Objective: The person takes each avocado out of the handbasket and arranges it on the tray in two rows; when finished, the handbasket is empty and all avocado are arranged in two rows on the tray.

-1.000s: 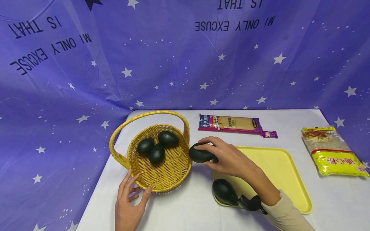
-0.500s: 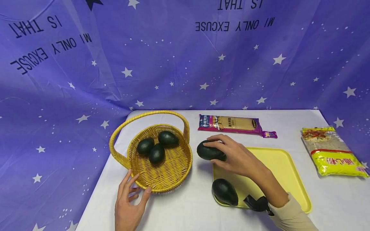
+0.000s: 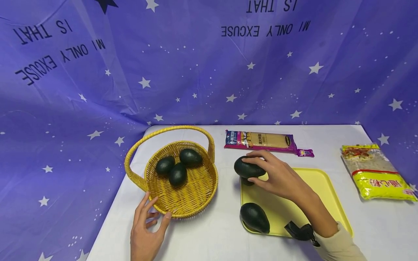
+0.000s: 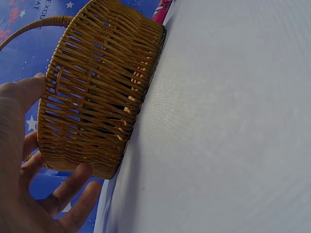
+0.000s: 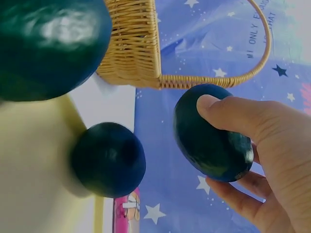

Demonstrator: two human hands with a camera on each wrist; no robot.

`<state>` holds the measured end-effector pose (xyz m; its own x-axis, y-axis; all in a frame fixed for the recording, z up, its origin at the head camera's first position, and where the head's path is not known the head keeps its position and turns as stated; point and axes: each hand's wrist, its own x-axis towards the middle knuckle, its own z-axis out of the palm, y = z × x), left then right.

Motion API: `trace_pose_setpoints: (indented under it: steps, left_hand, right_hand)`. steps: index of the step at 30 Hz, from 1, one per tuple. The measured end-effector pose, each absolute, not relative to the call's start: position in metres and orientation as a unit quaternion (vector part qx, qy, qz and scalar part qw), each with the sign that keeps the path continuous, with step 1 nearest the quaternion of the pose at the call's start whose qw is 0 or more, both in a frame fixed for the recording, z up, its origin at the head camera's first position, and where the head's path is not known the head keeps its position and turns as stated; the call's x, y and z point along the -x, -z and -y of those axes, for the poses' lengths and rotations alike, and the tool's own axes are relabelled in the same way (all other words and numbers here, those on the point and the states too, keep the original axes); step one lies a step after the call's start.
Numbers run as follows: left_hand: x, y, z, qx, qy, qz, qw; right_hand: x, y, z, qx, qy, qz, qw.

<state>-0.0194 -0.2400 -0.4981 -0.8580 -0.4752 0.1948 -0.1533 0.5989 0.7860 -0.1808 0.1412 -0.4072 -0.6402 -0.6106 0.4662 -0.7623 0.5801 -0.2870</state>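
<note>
My right hand [image 3: 277,174] grips a dark green avocado [image 3: 247,168] between thumb and fingers, above the far left corner of the yellow tray [image 3: 310,195]. Beneath it a second avocado [image 5: 109,160] sits on the tray, mostly hidden in the head view. Another avocado [image 3: 254,217] lies at the tray's near left corner. Three avocados [image 3: 177,174] rest in the yellow wicker basket [image 3: 196,197]. Relaxed fingers of my left hand [image 3: 147,232] touch the basket's near left rim; in the left wrist view the thumb [image 4: 36,87] lies at that rim.
At the back lies a purple pack of noodles [image 3: 261,140] with a small purple packet [image 3: 305,153] at its end. A yellow and clear food bag [image 3: 377,172] lies at the right. The basket's tall handle [image 3: 169,129] arches up over its far left side.
My right hand has moved right, away from the basket's rim to over the tray, still holding the avocado. The left hand and the basket stay in place.
</note>
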Motion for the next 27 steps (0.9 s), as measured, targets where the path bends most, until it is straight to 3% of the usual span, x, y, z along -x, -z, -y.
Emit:
trace_pose_setpoints:
  steps: [27]
  left_hand:
    - [0.019,0.498,0.239,-0.187,0.410,0.872,0.191]
  right_hand:
    - [0.178,0.423,-0.179,-0.323,-0.237,0.895,0.198]
